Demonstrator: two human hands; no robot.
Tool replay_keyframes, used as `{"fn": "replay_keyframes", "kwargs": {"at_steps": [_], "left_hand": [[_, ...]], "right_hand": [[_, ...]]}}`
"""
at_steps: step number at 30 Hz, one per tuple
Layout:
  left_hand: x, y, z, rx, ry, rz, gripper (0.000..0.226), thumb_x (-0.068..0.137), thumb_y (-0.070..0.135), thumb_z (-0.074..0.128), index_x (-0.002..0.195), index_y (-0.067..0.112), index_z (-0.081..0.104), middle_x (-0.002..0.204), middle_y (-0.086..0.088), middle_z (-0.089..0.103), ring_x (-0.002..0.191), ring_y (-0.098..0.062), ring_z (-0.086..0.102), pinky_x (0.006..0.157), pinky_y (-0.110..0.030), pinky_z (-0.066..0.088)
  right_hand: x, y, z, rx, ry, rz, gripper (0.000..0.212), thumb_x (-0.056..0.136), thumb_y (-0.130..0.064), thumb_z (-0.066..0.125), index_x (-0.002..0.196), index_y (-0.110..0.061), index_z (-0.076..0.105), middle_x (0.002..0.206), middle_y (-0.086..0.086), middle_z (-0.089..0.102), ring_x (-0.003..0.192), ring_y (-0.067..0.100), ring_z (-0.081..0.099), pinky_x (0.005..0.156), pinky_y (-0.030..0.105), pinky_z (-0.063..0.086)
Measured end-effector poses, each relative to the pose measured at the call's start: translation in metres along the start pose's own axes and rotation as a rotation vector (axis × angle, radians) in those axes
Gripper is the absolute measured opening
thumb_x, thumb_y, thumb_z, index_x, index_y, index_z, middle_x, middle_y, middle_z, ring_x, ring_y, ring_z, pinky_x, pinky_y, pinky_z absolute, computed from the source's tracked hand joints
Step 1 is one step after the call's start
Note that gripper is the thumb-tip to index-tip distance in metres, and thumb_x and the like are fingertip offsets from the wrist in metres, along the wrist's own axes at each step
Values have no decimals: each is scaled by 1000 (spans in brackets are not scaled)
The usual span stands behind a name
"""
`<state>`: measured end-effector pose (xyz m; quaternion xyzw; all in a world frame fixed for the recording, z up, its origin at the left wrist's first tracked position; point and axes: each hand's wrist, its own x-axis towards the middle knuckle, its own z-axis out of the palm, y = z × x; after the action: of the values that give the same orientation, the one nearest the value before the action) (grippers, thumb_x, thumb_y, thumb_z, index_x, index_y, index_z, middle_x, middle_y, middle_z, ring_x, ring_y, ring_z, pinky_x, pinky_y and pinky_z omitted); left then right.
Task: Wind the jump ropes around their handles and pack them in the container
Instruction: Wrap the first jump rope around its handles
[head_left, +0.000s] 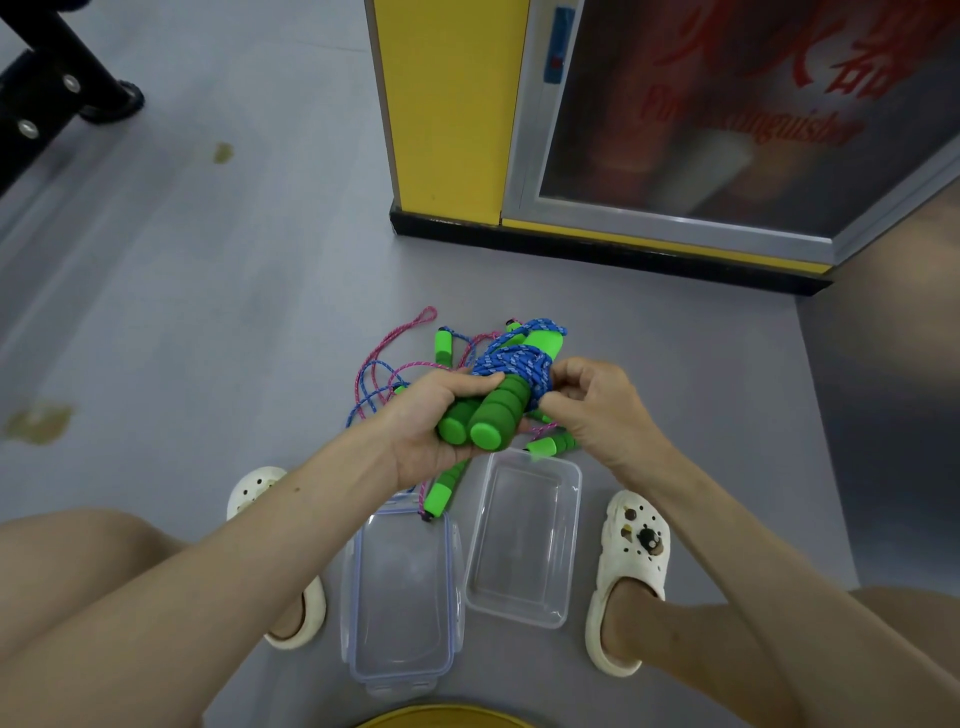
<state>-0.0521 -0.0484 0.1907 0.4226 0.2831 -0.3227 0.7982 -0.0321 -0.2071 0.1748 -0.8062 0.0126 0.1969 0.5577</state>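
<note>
Left hand (431, 415) clamps the green foam handles (493, 415); right hand (597, 410) pinches the blue rope (514, 364), seemingly almost wound. Clear container (519, 545) at six o'clock holds nothing; other ropes (384, 374) lie unwound.

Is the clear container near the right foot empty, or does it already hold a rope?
Empty: only grey floor shows through the container; the left hand and right hand hold the blue rope.

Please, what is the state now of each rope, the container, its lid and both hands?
Blue rope: wound around two green handles.
Pink rope: loose, unwound, on the floor.
Container: open, empty.
Lid: off, lying beside the container.
Left hand: grips the two handles.
Right hand: pinches the blue rope.
</note>
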Motion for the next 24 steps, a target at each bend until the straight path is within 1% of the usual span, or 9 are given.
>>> {"fn": "replay_keyframes", "kwargs": {"at_steps": [3,5,7,9,11,14,17,20,24], "left_hand": [[-4,6,0,0,-56,-37,32,76,12,60,104,-3,61,83,-16,71,67,-24,70,62,-30,58],[-5,7,2,-9,-62,-24,28,80,12,58,104,-3,61,82,-17,70,64,-24,70,58,-28,58],[-4,7,4,-15,-42,-11,20,90,12,53,102,-3,60,80,-17,69,62,-22,70,55,-26,57],[-1,7,4,3,-8,-1,19,93,12,52,102,-3,60,81,-16,69,62,-21,69,56,-27,57],[0,7,4,19,16,7,17,94,11,52,101,-2,60,79,-15,70,61,-21,69,58,-28,57],[0,8,6,68,41,12,14,94,10,53,98,-1,61,72,-12,71,58,-19,69,56,-28,57],[1,4,9,116,72,8,11,94,7,53,95,0,61,65,-10,70,52,-17,67,48,-25,56],[2,2,7,147,100,-27,10,94,7,53,96,1,61,65,-9,70,52,-16,66,48,-25,56],[4,2,5,233,111,-39,16,93,7,54,106,2,61,73,-10,71,58,-18,68,50,-26,57]], "right_hand": [[-2,-4,-6,39,15,-75,23,68,-5,60,84,12,57,71,12,49,68,21,42,64,34,35],[-2,-5,-10,10,-6,-115,7,76,5,61,83,6,60,70,15,51,67,22,43,63,34,37],[-1,-4,-12,-64,31,-140,13,78,4,63,85,-6,60,72,11,53,66,20,46,62,30,40],[0,0,-12,-152,115,-155,27,77,-3,69,95,-16,54,79,0,52,66,10,46,61,21,41],[-1,1,-13,-283,204,-257,38,74,-6,73,100,-18,48,86,-4,47,68,4,42,61,16,38],[-7,3,-10,-671,217,-605,25,76,0,69,94,-10,56,91,1,51,70,10,49,57,25,45],[-6,11,-4,-1013,234,-824,19,68,6,68,80,-6,60,79,7,58,66,25,55,50,31,44],[-6,16,-3,-1101,233,-923,10,75,0,61,70,-7,57,69,7,55,58,25,52,49,30,38],[-8,20,3,-1064,200,-899,29,53,11,78,65,-5,58,64,8,55,53,24,51,44,31,45]]}}
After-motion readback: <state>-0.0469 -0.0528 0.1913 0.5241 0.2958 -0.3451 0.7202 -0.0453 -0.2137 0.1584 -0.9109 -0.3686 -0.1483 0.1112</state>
